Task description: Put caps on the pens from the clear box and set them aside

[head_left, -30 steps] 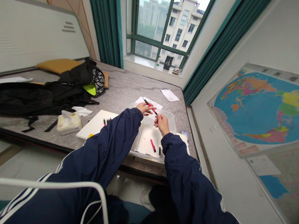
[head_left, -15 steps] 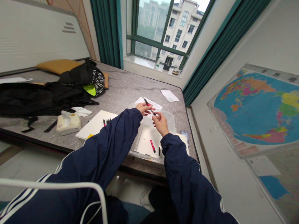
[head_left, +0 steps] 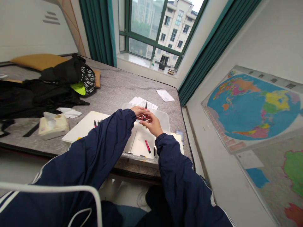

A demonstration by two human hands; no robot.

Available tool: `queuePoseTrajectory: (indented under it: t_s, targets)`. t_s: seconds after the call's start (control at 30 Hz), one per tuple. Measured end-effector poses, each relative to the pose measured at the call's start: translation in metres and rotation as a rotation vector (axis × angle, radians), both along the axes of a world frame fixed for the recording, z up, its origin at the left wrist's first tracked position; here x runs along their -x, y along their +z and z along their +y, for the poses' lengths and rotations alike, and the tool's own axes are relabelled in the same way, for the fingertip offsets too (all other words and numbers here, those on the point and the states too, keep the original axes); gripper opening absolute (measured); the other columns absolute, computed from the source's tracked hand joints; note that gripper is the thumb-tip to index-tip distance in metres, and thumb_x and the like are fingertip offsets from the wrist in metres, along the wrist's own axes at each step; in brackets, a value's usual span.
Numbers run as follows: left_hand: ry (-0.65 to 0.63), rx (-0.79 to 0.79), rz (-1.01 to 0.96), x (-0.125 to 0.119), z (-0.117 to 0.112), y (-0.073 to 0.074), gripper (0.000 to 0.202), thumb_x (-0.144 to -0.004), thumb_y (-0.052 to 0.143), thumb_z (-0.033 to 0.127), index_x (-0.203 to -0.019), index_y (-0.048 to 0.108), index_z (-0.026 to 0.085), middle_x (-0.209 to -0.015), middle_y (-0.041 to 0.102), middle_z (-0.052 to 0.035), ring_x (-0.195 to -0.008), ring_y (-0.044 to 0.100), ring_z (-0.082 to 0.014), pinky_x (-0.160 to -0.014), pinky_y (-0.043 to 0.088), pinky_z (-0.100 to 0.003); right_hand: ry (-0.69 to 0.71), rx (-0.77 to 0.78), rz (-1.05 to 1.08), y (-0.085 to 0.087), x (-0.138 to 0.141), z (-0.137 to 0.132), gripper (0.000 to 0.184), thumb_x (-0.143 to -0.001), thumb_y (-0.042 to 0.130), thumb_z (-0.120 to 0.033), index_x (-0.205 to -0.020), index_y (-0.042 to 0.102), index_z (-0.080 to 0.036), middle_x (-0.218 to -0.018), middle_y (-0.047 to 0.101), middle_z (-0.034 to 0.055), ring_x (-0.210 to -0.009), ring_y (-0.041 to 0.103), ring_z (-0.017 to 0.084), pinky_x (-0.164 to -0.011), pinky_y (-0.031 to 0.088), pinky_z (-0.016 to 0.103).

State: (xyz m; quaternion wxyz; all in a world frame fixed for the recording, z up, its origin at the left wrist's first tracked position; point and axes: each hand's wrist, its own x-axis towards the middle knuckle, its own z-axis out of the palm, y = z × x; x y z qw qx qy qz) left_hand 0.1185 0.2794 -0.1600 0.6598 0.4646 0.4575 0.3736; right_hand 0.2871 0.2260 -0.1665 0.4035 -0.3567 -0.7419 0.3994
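Over a translucent plastic bin [head_left: 167, 121], a black and red pen [head_left: 146, 105] stands nearly upright between my hands. My left hand [head_left: 139, 111] is closed round its upper part. With fingers bent, my right hand [head_left: 152, 123] grips the lower part; its fingertips partly hide the pen. Inside the bin lie a red pen part [head_left: 147, 146] with a dark end and a short black pen cap or piece [head_left: 154, 151]. Left of the bin, several black pens [head_left: 98, 122] lie on a white pad or stack of paper [head_left: 82, 126], partly behind my left sleeve.
A tissue pack [head_left: 54, 126] sits near the front edge at left, with black bags [head_left: 47, 93] behind it. Papers [head_left: 165, 95] lie beyond the bin. A wall with a map [head_left: 255, 104] rises at right. A white cable or tube [head_left: 71, 189] crosses the lower left.
The pen has turned from slanting to nearly upright, and my hands have come closer together around it. The whole view has shifted, so the scene sits farther left.
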Motion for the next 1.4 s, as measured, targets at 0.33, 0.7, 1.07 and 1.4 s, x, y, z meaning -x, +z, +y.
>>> queuePoseTrajectory:
  t_s: [0.33, 0.7, 1.07, 1.4]
  targets:
    - [0.052, -0.069, 0.023, -0.002, -0.004, 0.007, 0.041, -0.066, 0.076, 0.04, -0.096, 0.068, 0.014, -0.056, 0.056, 0.0005, -0.04, 0.041, -0.0059, -0.043, 0.034, -0.021, 0.065, 0.036, -0.019, 0.001, 0.001, -0.005, 0.06, -0.07, 0.072, -0.049, -0.121, 0.052, -0.025, -0.09, 0.062, -0.0001, -0.056, 0.058, 0.008, -0.052, 0.051, 0.022]
    - [0.536, -0.404, 0.25, -0.001, -0.018, 0.031, 0.045, -0.071, 0.066, 0.048, -0.096, 0.069, 0.011, -0.053, 0.054, 0.0018, -0.041, 0.041, -0.0067, -0.044, 0.037, -0.021, 0.229, 0.144, -0.982, -0.039, -0.006, -0.005, 0.098, -0.057, 0.078, -0.057, -0.143, 0.04, -0.03, -0.157, 0.016, 0.0118, -0.141, 0.015, 0.041, -0.106, 0.028, 0.059]
    - [0.732, -0.403, 1.072, 0.147, -0.11, 0.06, 0.05, -0.077, 0.059, 0.052, -0.108, 0.072, 0.016, -0.095, 0.072, -0.0067, -0.084, 0.063, -0.0199, -0.07, 0.048, -0.025, 0.313, 0.22, -1.205, -0.049, -0.002, -0.005, 0.12, -0.056, 0.08, -0.049, -0.151, 0.008, -0.035, -0.158, -0.016, 0.0068, -0.14, -0.011, 0.046, -0.102, 0.017, 0.07]
    - [0.49, 0.022, 1.314, 0.192, -0.167, -0.012, 0.047, -0.07, 0.065, 0.05, -0.099, 0.071, 0.014, -0.093, 0.071, -0.0126, -0.091, 0.065, -0.0281, -0.07, 0.049, -0.029, 0.295, 0.218, -1.173, -0.06, -0.004, -0.004, 0.12, -0.056, 0.078, -0.047, -0.151, 0.005, -0.036, -0.157, -0.018, 0.0039, -0.14, -0.014, 0.045, -0.102, 0.012, 0.071]
